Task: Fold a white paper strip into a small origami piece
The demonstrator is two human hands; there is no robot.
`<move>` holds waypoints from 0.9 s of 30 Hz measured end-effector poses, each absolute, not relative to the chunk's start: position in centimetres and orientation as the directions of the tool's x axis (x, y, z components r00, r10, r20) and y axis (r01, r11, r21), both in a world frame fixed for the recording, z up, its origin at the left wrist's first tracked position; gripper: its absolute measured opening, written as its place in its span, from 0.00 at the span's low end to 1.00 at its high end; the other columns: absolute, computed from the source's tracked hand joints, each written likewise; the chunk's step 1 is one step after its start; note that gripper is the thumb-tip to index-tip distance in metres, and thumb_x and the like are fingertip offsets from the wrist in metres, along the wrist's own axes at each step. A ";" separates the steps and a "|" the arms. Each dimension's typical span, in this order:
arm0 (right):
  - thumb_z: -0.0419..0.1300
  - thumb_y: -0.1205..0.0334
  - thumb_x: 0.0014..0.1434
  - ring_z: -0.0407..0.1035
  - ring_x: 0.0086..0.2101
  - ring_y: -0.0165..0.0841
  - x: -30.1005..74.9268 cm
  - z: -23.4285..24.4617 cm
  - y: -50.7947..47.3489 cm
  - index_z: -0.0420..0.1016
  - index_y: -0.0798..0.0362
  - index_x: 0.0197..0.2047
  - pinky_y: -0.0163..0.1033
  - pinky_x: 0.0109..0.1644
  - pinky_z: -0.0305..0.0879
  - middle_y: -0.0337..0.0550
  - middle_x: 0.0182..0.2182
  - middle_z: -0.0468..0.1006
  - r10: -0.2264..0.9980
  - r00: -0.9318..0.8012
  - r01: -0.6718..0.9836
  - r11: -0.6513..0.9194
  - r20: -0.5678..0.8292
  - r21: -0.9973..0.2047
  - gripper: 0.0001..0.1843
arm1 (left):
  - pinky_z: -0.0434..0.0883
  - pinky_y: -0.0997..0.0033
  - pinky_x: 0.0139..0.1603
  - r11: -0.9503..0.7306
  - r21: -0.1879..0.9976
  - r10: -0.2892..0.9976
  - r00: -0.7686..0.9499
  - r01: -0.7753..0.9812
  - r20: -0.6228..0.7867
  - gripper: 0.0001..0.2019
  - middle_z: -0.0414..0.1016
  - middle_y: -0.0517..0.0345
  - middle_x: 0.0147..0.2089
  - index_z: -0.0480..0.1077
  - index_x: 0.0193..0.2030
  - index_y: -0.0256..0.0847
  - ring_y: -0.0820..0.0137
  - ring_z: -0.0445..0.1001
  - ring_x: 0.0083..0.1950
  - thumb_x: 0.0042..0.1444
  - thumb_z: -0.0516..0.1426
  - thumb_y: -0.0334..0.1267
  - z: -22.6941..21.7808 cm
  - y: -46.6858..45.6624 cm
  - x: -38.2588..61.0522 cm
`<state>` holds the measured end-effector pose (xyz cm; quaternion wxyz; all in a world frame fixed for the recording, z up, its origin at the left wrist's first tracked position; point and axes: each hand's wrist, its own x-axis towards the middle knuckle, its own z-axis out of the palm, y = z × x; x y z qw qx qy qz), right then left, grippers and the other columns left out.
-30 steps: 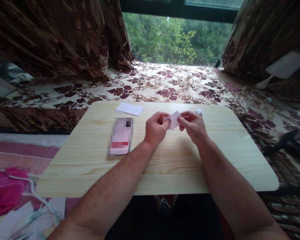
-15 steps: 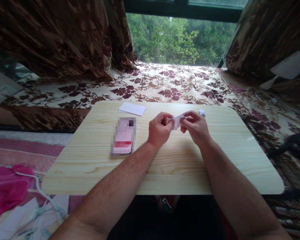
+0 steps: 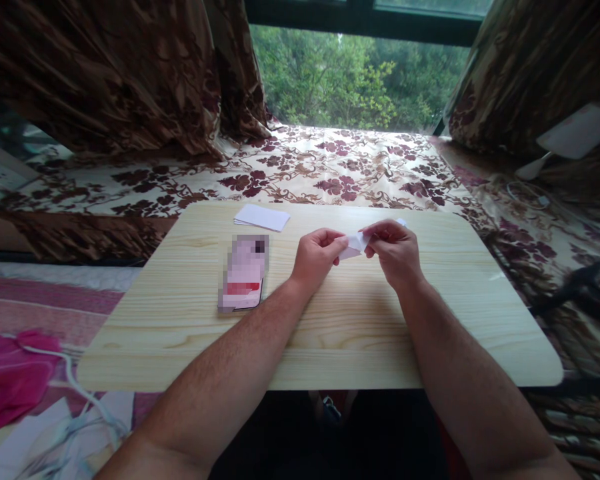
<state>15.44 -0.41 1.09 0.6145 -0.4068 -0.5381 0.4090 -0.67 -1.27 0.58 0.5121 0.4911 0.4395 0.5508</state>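
Lap in dark clothing (image 3: 380, 440): one, directly below and nearer than the grip.
Forearms (image 3: 230, 353): two, bare, slanting inward from both lower corners to the grip.
White sheets (image 3: 30, 433): several, loose, well left of and nearer than the grip; count unclear through blur.
White cable (image 3: 73, 373): looped, partly over the sheets.
Pink cloth (image 3: 15, 367): one, crumpled, just beyond the sheets, on striped bedding (image 3: 55, 300).
Table (image 3: 345, 347): pale wood grain, rounded corners, beneath the grip and spreading to both sides.
Phone (image 3: 243, 270): one, pinkish, with red band, masked by coarse pixels; flat on the table, left of the grip and slightly nearer; the left forearm passes just beside its lower corner.
Left hand (image 3: 316, 255): thumb and fingers pressed together, pinching the left end of the folded white paper.
Right hand (image 3: 396, 252): thumb and fingers closed on the right end of the same piece.
Folded white paper (image 3: 351, 247): one, small, creased, between the two hands over the table; the hands close together, parted only by it.
Small white piece (image 3: 402, 222): one, just behind the right hand, which hides most of it; form cannot be told.
Paper stack (image 3: 263, 217): white, flat, left of and beyond the grip, near the table's far edge.
Floral cloth (image 3: 340, 167): beyond the table, straight past the grip.
White lamp (image 3: 577, 130): one, far right of the grip.
Curtains (image 3: 150, 80): brown, patterned, hanging on either side of the window (image 3: 330, 80), farthest; green foliage outside.
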 end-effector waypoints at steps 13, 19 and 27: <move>0.67 0.59 0.53 0.69 0.25 0.27 14.6 1.2 -1.3 0.71 0.50 0.39 0.33 0.26 0.64 0.37 0.29 0.76 0.890 0.185 0.218 0.375 0.416 -0.901 0.12 | 0.68 0.77 0.20 -0.042 0.978 0.999 0.008 -0.206 0.045 0.15 0.78 0.54 0.28 0.71 0.35 0.36 0.66 0.80 0.27 0.49 0.66 0.45 0.2 -1.1 -0.3; 0.66 0.60 0.54 0.68 0.26 0.27 14.4 1.2 -1.6 0.74 0.50 0.40 0.34 0.27 0.64 0.39 0.34 0.76 0.843 0.186 0.347 0.423 0.504 -0.837 0.10 | 0.71 0.75 0.22 -0.018 0.977 0.998 0.051 -0.211 0.029 0.17 0.80 0.52 0.29 0.71 0.38 0.36 0.63 0.82 0.29 0.49 0.67 0.46 0.2 -1.3 0.0; 0.63 0.63 0.57 0.69 0.26 0.27 14.3 1.1 -1.9 0.77 0.48 0.44 0.34 0.27 0.66 0.39 0.36 0.77 0.830 0.086 0.408 0.475 0.551 -0.779 0.11 | 0.73 0.74 0.22 -0.022 0.976 0.998 0.060 -0.217 0.036 0.19 0.79 0.52 0.30 0.73 0.38 0.35 0.61 0.82 0.30 0.51 0.66 0.50 -0.1 -1.3 0.0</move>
